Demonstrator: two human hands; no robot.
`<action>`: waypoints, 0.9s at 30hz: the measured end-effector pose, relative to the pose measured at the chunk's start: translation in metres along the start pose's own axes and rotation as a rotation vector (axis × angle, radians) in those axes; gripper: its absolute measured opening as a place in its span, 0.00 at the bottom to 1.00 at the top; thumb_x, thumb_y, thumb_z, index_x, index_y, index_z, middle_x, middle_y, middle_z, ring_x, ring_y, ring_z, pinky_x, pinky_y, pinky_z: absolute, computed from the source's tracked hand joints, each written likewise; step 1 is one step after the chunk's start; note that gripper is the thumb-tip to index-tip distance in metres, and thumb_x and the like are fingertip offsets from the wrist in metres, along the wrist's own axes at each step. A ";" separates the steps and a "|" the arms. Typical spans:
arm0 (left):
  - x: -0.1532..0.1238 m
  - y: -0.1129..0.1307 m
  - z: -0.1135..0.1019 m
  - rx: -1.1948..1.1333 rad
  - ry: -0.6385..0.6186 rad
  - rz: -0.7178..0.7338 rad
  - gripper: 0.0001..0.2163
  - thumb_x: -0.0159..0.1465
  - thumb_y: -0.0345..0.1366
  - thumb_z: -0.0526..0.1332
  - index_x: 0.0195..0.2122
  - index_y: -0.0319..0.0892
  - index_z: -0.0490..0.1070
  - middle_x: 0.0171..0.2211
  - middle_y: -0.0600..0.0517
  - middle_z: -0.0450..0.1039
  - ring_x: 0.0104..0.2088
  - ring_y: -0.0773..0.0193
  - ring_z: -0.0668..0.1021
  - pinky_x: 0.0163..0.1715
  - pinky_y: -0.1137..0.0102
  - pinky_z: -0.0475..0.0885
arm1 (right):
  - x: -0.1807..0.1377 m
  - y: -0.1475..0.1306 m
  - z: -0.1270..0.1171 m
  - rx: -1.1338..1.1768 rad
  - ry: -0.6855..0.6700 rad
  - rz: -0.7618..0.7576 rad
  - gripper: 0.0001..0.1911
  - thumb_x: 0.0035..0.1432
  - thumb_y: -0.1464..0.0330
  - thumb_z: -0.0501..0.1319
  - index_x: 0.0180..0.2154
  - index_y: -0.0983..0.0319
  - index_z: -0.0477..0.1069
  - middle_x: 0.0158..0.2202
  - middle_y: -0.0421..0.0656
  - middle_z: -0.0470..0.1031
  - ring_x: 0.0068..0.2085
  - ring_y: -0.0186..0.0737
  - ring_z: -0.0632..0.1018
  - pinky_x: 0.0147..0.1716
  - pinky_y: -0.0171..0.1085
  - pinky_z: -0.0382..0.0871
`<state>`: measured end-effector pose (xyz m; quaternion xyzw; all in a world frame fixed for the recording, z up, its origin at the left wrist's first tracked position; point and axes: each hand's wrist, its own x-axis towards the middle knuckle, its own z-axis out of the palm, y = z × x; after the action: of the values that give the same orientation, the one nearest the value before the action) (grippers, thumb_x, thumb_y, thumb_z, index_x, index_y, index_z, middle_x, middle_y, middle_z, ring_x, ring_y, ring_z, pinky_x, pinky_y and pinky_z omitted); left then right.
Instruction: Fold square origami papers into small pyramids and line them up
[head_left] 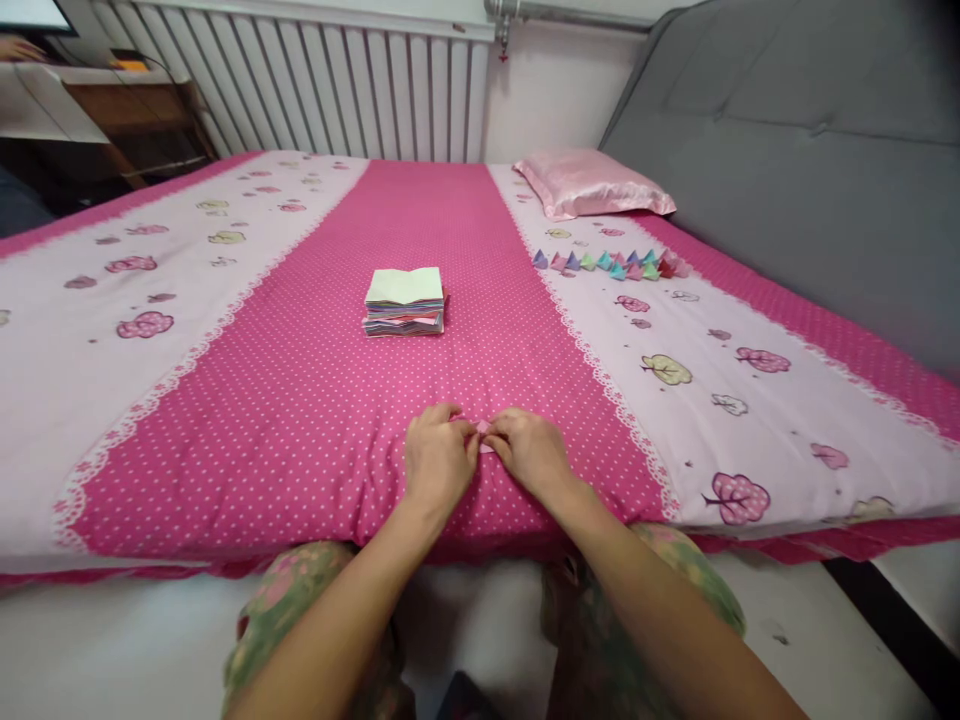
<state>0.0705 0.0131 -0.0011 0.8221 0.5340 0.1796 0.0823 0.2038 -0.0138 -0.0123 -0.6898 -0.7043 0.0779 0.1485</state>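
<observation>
Pinching, head view: left hand (439, 455) and right hand (529, 450) closed on small pink paper piece (483, 432), fingertips meeting over it.
Paper position: between both hands, pressed to bed sheet (300, 400) near front edge, mostly hidden by fingers.
Risk, soft base: mattress likely to give under pressure; crease could come out crooked.
Risk, camouflage: pink on pink dots; if slipped from grip, easily lost on cloth or off edge.
Paper stack (405, 300): well apart, beyond hands, centre strip.
Folded shapes (611, 264): row far right, near pillow (592, 182).
</observation>
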 end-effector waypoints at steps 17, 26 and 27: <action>0.006 -0.006 0.005 -0.049 -0.035 0.006 0.08 0.57 0.36 0.59 0.31 0.43 0.77 0.38 0.49 0.72 0.40 0.60 0.71 0.41 0.67 0.64 | 0.002 0.001 0.004 0.151 0.108 -0.087 0.08 0.56 0.65 0.58 0.33 0.58 0.75 0.35 0.42 0.75 0.40 0.38 0.71 0.39 0.34 0.63; 0.001 -0.005 0.000 0.128 0.002 0.001 0.09 0.58 0.40 0.58 0.33 0.47 0.77 0.37 0.48 0.72 0.41 0.56 0.70 0.47 0.59 0.59 | 0.004 -0.002 0.009 0.120 0.057 -0.058 0.11 0.60 0.65 0.53 0.32 0.59 0.74 0.34 0.40 0.72 0.34 0.34 0.72 0.31 0.32 0.60; 0.001 -0.004 0.000 0.153 0.007 -0.007 0.10 0.58 0.39 0.57 0.32 0.46 0.78 0.36 0.47 0.72 0.41 0.55 0.70 0.48 0.58 0.57 | 0.004 -0.003 0.010 0.117 0.055 -0.050 0.12 0.60 0.64 0.53 0.32 0.59 0.74 0.34 0.40 0.72 0.34 0.34 0.72 0.31 0.32 0.60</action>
<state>0.0672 0.0156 -0.0026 0.8234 0.5493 0.1411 0.0181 0.1983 -0.0090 -0.0202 -0.6640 -0.7112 0.0963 0.2095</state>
